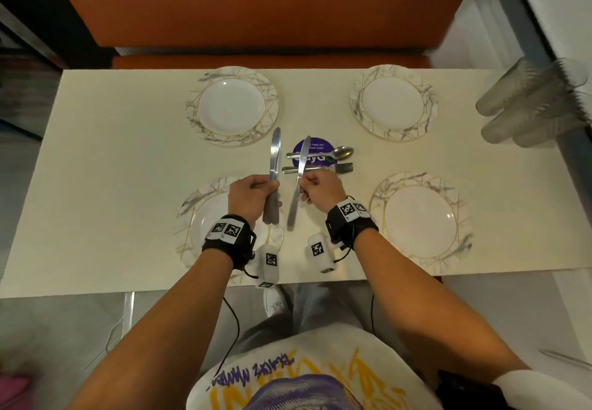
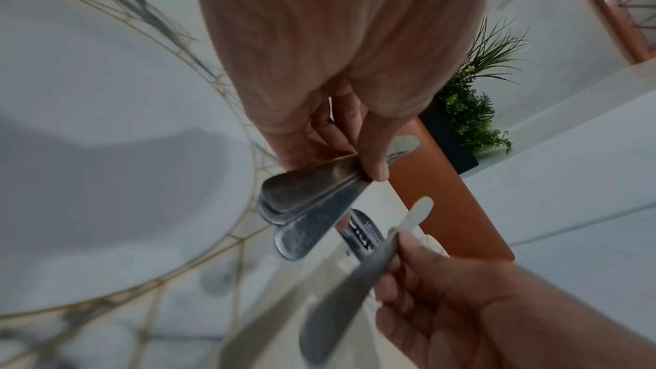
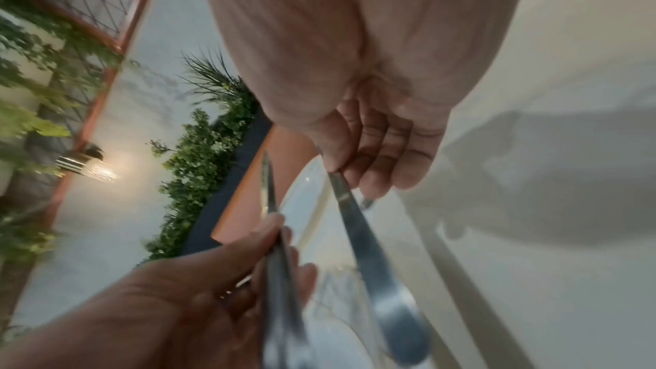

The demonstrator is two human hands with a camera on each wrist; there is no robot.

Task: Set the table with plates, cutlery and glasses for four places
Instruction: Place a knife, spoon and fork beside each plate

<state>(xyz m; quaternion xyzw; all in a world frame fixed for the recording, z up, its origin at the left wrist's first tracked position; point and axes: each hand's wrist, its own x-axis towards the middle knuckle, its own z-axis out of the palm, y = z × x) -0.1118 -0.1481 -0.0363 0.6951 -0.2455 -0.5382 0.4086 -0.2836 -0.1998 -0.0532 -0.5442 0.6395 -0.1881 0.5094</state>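
Four white plates with marbled, gold-lined rims lie on the cream table (image 1: 105, 159): far left (image 1: 232, 106), far right (image 1: 393, 102), near left (image 1: 189, 217) under my left arm, near right (image 1: 420, 220). My left hand (image 1: 254, 193) grips a bunch of table knives (image 1: 274, 161), blades pointing away; several handles (image 2: 305, 198) fan out below the thumb. My right hand (image 1: 317, 187) pinches a single knife (image 1: 301, 166) by its middle, its handle (image 3: 387, 291) hanging toward me. A spoon (image 1: 339, 152) and a fork (image 1: 342, 167) lie at the table's centre.
A round purple sticker (image 1: 315, 150) sits under the spoon and fork. Stacked clear glasses (image 1: 528, 102) lie on their sides at the table's right edge. An orange bench (image 1: 266, 6) runs behind the far edge. Green plants (image 2: 468, 111) stand beyond it.
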